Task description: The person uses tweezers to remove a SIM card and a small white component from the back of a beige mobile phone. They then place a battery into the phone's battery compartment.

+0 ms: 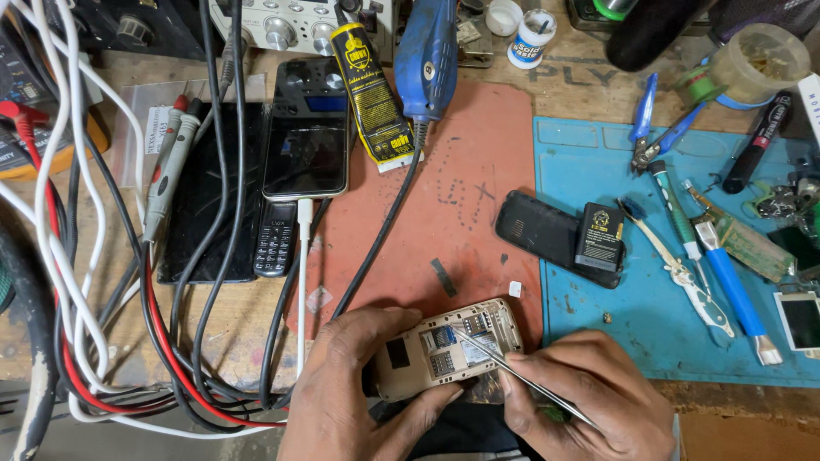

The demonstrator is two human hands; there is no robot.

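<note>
While the left hand [354, 384] clasps the opened phone [444, 348], the right hand's [589, 397] grip pinches tweezers [521, 377] over it.

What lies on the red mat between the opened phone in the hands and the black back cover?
In the head view, a small white chip lies between the opened phone and the black back cover.

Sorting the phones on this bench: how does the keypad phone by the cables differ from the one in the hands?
The keypad phone lies face up on the bench, untouched; the open phone is back up, gripped by the left hand. The keypad phone is dark and closed; the open phone is beige, its cover off and card slots bare, with tweezers from the right hand on it. Both are small bar phones.
</note>
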